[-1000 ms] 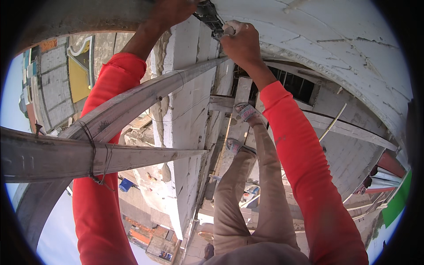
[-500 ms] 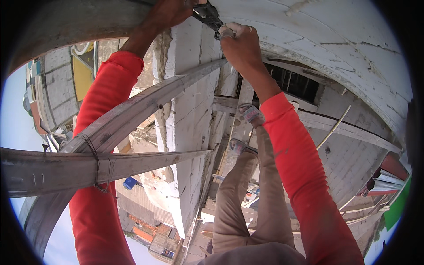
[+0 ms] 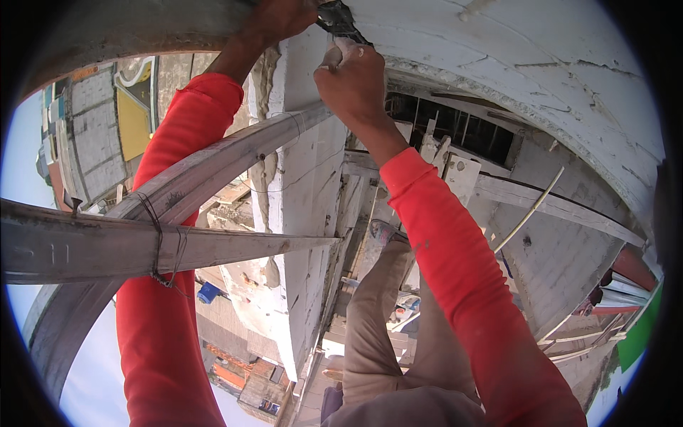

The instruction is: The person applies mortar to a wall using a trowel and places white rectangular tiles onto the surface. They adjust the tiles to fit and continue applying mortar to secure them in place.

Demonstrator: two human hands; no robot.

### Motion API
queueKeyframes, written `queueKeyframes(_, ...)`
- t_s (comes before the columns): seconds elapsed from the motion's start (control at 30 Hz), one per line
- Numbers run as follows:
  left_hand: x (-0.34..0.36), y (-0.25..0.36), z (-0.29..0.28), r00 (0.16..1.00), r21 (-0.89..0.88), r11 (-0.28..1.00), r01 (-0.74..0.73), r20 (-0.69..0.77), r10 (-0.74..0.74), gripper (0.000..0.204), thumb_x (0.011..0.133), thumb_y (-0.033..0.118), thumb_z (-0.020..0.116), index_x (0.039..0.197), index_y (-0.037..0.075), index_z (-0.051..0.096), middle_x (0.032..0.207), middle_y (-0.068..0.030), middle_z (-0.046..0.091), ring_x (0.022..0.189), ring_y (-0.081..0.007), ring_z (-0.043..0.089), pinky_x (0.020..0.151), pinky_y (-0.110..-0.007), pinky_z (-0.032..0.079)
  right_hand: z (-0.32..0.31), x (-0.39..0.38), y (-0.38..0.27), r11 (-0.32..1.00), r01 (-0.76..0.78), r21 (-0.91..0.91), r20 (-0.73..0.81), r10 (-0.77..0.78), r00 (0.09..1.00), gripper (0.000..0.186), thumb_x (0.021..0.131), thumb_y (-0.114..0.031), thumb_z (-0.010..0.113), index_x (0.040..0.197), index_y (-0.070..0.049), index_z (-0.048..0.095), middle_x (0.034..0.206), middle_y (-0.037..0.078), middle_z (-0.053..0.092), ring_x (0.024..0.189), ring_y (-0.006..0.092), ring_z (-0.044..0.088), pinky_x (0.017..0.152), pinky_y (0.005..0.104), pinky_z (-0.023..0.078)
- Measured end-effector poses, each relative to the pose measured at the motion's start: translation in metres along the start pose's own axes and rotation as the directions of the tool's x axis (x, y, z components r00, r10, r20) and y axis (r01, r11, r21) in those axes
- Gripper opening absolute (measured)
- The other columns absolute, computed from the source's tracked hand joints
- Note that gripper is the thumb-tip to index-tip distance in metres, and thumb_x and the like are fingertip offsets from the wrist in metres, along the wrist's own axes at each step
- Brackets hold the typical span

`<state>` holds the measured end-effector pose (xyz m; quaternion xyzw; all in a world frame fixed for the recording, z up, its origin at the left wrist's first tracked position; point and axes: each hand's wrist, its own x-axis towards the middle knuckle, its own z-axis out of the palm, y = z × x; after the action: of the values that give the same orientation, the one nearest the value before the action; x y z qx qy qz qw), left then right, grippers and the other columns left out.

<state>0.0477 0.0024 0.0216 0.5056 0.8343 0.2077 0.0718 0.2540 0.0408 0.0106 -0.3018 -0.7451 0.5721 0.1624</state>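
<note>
Brings right hand (image 3: 353,84) left, closer to left hand (image 3: 286,18) | so seems to set both at one small spot | curls right fingers tight, cannot tell around what; cannot tell left grip | sees black piece (image 3: 340,18) beside left hand, just above right

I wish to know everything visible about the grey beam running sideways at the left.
The weathered grey beam looks like wood, with scuffs and pale marks. It runs nearly level across the view, wide at left and narrowing toward the white wall; contact there is unclear. A nail or screw sticks up near the left end. Dark wire wraps it where it crosses in front of a slanting beam. Neither the left hand nor the right hand touches it.
</note>
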Motion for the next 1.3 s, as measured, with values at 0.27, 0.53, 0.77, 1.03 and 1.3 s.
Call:
queueKeyframes(0.27,0.004,0.019,-0.040,0.967,-0.190,0.962,0.194,0.204,-0.155,0.025,0.087,0.023,0.083,0.099,0.002,0.079,0.090,-0.0186,0.077,0.083,-0.0311,0.072,0.077,-0.043,0.058,0.030,0.030,-0.038,0.996,0.080,-0.043,0.088,-0.076,0.993,0.025,0.077,-0.016,0.076,0.085,0.007,0.069,0.085,0.026,0.074,0.086,0.0424,0.075,0.078,0.0490,0.061)
queueKeyframes(0.53,0.023,0.010,-0.056,0.737,0.172,0.887,0.429,0.501,-0.454,0.039,0.086,0.023,0.078,0.116,-0.002,0.076,0.109,-0.0245,0.077,0.102,-0.0353,0.075,0.086,-0.046,0.060,0.046,0.030,-0.057,0.969,-0.079,0.235,0.070,0.064,0.996,0.032,0.084,-0.013,0.066,0.105,0.011,0.073,0.085,0.028,0.074,0.080,0.0401,0.076,0.076,0.0436,0.060)
queueKeyframes(0.77,0.022,0.005,-0.038,0.966,0.410,0.885,0.221,0.031,-0.255,0.035,0.094,0.028,0.068,0.100,-0.005,0.076,0.104,-0.0313,0.074,0.101,-0.0451,0.073,0.087,-0.054,0.058,0.011,0.030,-0.039,0.995,-0.004,-0.096,-0.013,0.003,1.000,0.054,0.085,-0.018,0.065,0.135,0.001,0.071,0.111,0.026,0.077,0.099,0.0372,0.076,0.091,0.0456,0.060)
queueKeyframes(1.03,0.004,0.027,-0.016,0.978,0.560,0.801,0.210,-0.106,-0.182,0.032,0.092,0.032,0.070,0.099,0.002,0.077,0.104,-0.0270,0.075,0.098,-0.0435,0.074,0.084,-0.053,0.059,-0.011,0.065,-0.006,0.631,0.418,-0.654,0.368,-0.218,0.904,0.066,0.081,-0.018,0.074,0.143,0.002,0.065,0.090,0.011,0.078,0.090,0.0290,0.076,0.080,0.0430,0.061)
queueKeyframes(1.3,-0.011,0.054,-0.043,0.906,0.358,0.837,0.414,-0.078,-0.416,0.037,0.090,0.034,0.068,0.106,0.002,0.078,0.111,-0.0284,0.076,0.109,-0.0458,0.072,0.094,-0.055,0.058,-0.007,0.066,0.017,0.296,0.647,-0.703,0.501,-0.440,0.746,0.043,0.081,-0.005,0.073,0.122,0.009,0.068,0.075,0.008,0.074,0.076,0.0233,0.075,0.066,0.0345,0.059)
